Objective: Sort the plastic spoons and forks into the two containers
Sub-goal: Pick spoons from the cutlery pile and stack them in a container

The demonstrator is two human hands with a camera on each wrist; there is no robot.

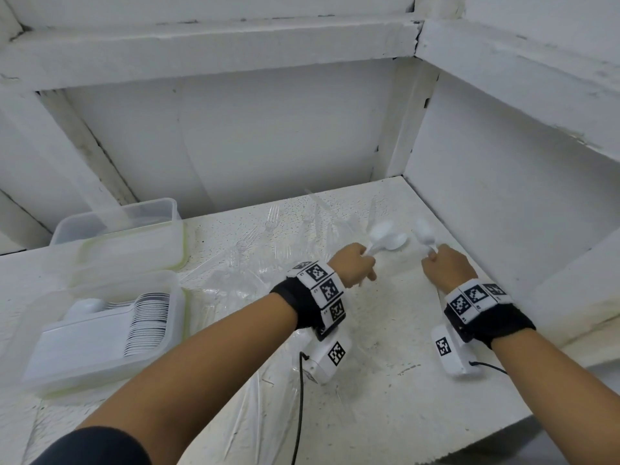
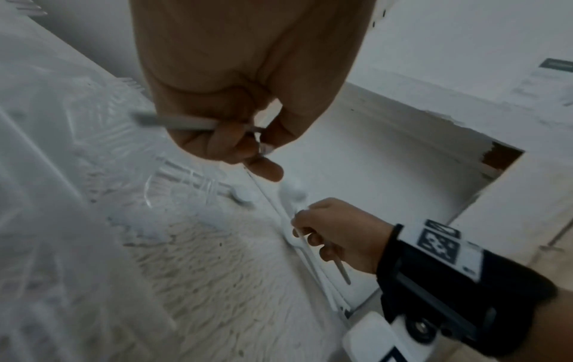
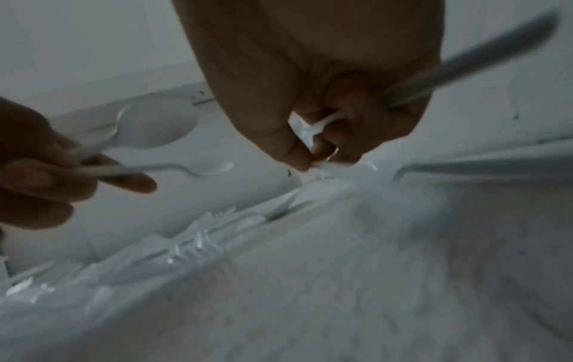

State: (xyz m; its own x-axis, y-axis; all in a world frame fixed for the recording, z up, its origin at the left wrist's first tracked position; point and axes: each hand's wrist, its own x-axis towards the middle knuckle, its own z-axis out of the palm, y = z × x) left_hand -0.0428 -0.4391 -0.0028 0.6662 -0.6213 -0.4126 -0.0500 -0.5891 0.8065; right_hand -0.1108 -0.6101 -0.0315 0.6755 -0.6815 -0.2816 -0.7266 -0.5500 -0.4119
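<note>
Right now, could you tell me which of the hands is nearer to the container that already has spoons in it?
Left. The left hand is over mid-table, right of the container of spoons; the right hand is farther right, near the wall.

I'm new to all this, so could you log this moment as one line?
left hand: grips white spoons | right hand: grips white spoon | near container: stacked spoons | far container: looks empty | clear forks: on table

A bare storage nook — rough white-painted walls (image 1: 268, 135) boxing in a speckled white shelf (image 1: 385, 347).
</note>
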